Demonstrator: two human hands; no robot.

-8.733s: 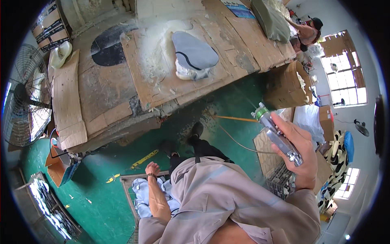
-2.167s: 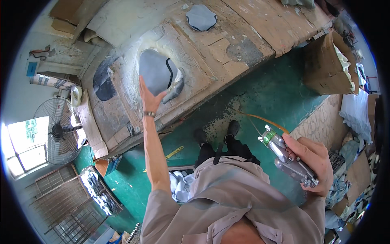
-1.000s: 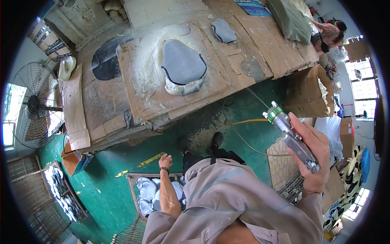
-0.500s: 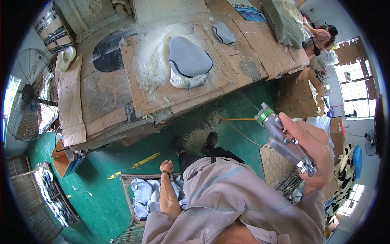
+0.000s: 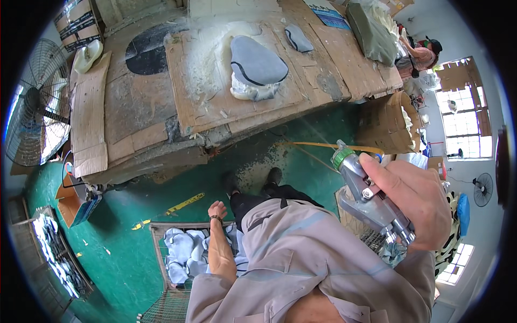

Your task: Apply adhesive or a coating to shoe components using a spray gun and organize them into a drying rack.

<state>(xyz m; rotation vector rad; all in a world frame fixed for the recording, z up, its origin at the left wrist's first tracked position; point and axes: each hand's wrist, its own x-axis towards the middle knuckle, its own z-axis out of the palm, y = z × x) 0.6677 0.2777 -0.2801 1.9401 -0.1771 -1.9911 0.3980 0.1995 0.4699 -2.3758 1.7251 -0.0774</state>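
A metal spray gun [image 5: 358, 185] with a green collar at its nozzle is gripped in my right hand [image 5: 417, 196], held up before my body at the right. My left hand [image 5: 217, 209], a bracelet at its wrist, hangs by my side with its fingers apart and nothing in them. It is nearest the wire basket [image 5: 157, 253] of light blue-grey fabric pieces [image 5: 186, 253]. On the workbench lies a rounded grey cushion piece [image 5: 258, 60] with a black edge line, over something white. A smaller grey piece [image 5: 298, 39] lies to its right.
Cardboard covers the bench [image 5: 142, 116], with whitish residue around the large piece. A green bag [image 5: 370, 35] lies at its right end, a large carton [image 5: 385, 121] below. A yellow hose [image 5: 323, 145] passes behind the gun. A fan [image 5: 37, 102] stands left; another person [image 5: 423, 54] is far right.
The spray gun has shifted slightly down and turned in my right hand. My left hand's fingers have spread a little. The bench sits slightly higher in view.
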